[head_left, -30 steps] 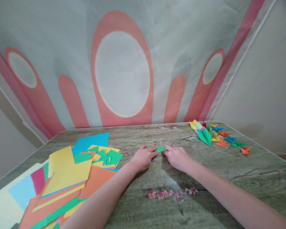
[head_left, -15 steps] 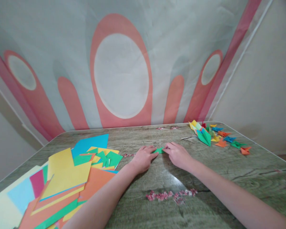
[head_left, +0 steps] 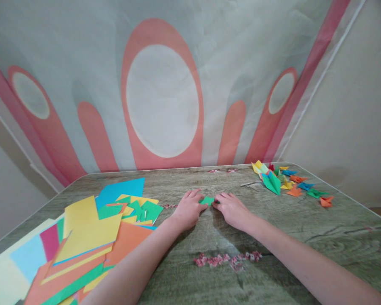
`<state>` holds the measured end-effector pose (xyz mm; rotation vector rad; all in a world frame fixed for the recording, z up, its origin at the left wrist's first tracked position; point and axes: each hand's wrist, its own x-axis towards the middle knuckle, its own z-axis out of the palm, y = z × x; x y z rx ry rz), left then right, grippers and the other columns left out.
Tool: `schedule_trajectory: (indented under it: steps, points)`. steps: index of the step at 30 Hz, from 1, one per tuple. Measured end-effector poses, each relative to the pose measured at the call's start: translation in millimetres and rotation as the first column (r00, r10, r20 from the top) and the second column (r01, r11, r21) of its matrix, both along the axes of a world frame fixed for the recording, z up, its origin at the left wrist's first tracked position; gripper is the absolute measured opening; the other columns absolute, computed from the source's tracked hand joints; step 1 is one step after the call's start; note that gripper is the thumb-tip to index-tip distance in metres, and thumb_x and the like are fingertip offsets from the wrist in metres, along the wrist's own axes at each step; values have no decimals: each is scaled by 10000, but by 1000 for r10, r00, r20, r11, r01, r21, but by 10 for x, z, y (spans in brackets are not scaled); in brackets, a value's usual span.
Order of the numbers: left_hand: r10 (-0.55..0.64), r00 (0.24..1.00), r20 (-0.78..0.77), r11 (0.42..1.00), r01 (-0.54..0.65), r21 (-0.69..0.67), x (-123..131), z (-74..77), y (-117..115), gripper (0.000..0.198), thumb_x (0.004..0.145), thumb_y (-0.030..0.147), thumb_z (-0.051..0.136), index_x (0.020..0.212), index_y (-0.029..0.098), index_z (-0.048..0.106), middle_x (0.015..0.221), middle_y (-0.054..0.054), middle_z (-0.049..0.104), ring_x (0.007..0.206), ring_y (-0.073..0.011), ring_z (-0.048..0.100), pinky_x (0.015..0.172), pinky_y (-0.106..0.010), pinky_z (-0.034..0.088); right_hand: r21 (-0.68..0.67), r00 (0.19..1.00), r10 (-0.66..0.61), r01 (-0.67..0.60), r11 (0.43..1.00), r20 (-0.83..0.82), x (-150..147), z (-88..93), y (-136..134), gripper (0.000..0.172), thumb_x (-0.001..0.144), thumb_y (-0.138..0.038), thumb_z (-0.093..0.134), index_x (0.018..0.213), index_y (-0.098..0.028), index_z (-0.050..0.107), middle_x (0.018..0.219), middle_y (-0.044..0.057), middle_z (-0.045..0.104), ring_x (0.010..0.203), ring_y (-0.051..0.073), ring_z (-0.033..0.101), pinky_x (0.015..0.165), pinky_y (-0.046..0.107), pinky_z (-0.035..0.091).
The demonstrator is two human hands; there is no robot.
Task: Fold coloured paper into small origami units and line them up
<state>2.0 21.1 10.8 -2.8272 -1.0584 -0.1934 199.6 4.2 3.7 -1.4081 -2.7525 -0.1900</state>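
Observation:
A small piece of green paper (head_left: 207, 201) lies at the middle of the wood-patterned table (head_left: 190, 279), between my two hands. My left hand (head_left: 189, 210) has its thumb and fingers closed on the paper's left end. At the right end, the fingertips of my right hand (head_left: 231, 209) pinch the same paper. Both hands rest low at the tabletop, and their fingers cover the paper's ends, so its folds cannot be made out.
Coloured sheets, including a yellow one (head_left: 92, 237) and a blue one (head_left: 123, 190), are heaped on the left. Several small folded paper figures (head_left: 314, 192) and a green paper plane (head_left: 271, 183) sit at the far right. A printed cloth (head_left: 161, 101) hangs behind the table.
Both hands have shifted slightly left with the green paper. My right hand's fingers have moved closer to my left hand, and more of the paper's middle shows.

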Motion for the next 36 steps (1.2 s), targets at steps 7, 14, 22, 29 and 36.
schedule_trajectory:
  steps: [7, 14, 22, 29, 36]
  points:
    - [15, 998, -67, 1000, -14, 13, -56, 54, -19, 235, 834, 174, 464, 945, 229, 664, 1061, -80, 582, 1239, -252, 312, 1021, -443, 225, -1, 1000, -15, 15, 1000, 11, -5, 10, -15, 254, 894, -159, 387, 996, -184, 618, 972, 72, 556, 953, 208, 454, 745, 322, 315]
    - [44, 992, -114, 999, -42, 21, -94, 78, -44, 173, 784, 160, 518, 836, 199, 678, 1004, -90, 600, 1211, -265, 342, 1007, -430, 245, -6, 999, -40, 40, 999, 7, -18, 48, -30, 270, 908, -179, 373, 1030, -188, 613, 1004, 85, 545, 979, 213, 445, 729, 307, 331]
    - [50, 996, -80, 997, -54, -51, -117, 142, 28, 224, 770, 97, 468, 842, 176, 665, 981, -94, 617, 1092, -226, 454, 961, -372, 300, -10, 998, 18, -19, 1000, -58, 3, -13, 16, 263, 901, -163, 393, 1061, -185, 600, 1117, 84, 550, 1073, 207, 419, 776, 298, 360]
    - [66, 997, 25, 997, -65, -40, 28, 11, -74, 441, 786, 118, 413, 1222, 165, 461, 1185, -91, 551, 1071, -199, 497, 941, -332, 347, -22, 991, 29, -32, 999, -129, -7, -55, 23, 287, 896, -126, 372, 1056, -166, 607, 1130, 81, 582, 1092, 198, 431, 837, 315, 382]
    - [57, 998, -36, 997, -59, -59, 148, -158, -167, 427, 824, 166, 349, 1239, 103, 427, 1304, -142, 460, 1176, -213, 441, 979, -343, 331, -53, 994, 5, -10, 999, -107, -56, 2, -8, 323, 880, -96, 368, 1109, -136, 593, 1182, 104, 572, 1106, 209, 447, 886, 333, 364]
